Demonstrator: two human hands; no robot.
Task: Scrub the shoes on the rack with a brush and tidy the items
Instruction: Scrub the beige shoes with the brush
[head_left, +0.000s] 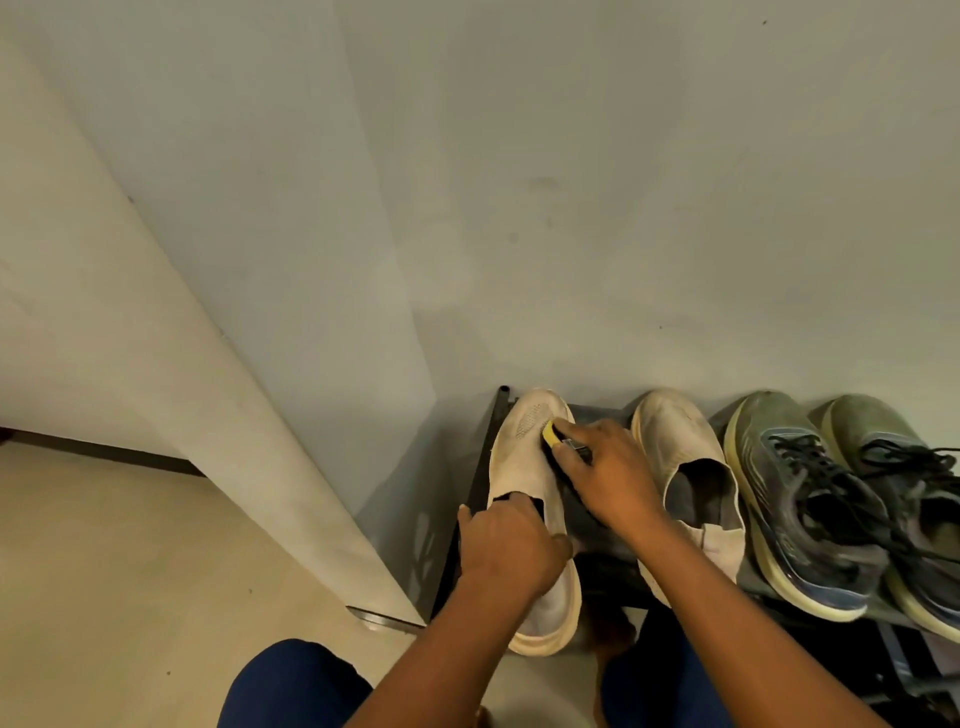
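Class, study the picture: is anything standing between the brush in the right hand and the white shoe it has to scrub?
Nothing visible does. The right hand holds the brush with its yellow end already against the toe of the white shoe, which the left hand grips at its opening.

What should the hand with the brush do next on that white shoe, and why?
Probably drag the brush back along the leftmost white shoe toward its opening. The right hand holds it against the toe, the left hand grips the shoe near its opening, and the stretch between looks dingy.
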